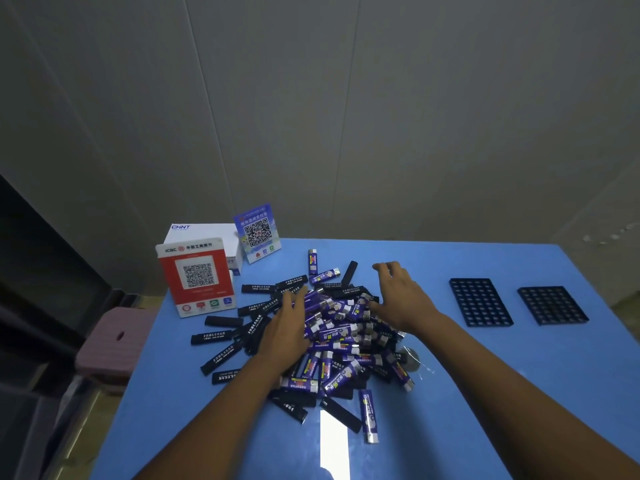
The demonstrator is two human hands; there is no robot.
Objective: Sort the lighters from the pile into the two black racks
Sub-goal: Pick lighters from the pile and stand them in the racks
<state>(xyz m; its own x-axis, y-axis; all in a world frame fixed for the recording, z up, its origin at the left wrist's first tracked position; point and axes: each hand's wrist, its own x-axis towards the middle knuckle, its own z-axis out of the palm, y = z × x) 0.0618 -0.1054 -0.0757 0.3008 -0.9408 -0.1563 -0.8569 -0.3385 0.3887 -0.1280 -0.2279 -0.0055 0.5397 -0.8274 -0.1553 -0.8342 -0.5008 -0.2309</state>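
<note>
In the head view, a pile of lighters (332, 327) lies in the middle of a blue table (485, 393). The pile mixes black lighters with white print and purple lighters with silver caps. The left hand (284, 327) lies flat on the left part of the pile, with its fingers straight and reaching into the purple lighters; it seems to hold nothing, though the fingertips are partly hidden among them. The right hand (403, 296) is spread wide over the right edge of the pile, fingers apart, gripping nothing. Two black racks stand to the right, well apart from the pile: the nearer rack (479, 302) and the farther rack (552, 305), both with empty cells. At the far left of the table stand a red QR code sign (197, 277), a white CHNT box (204, 232) and a blue QR code sign (258, 233).
</note>
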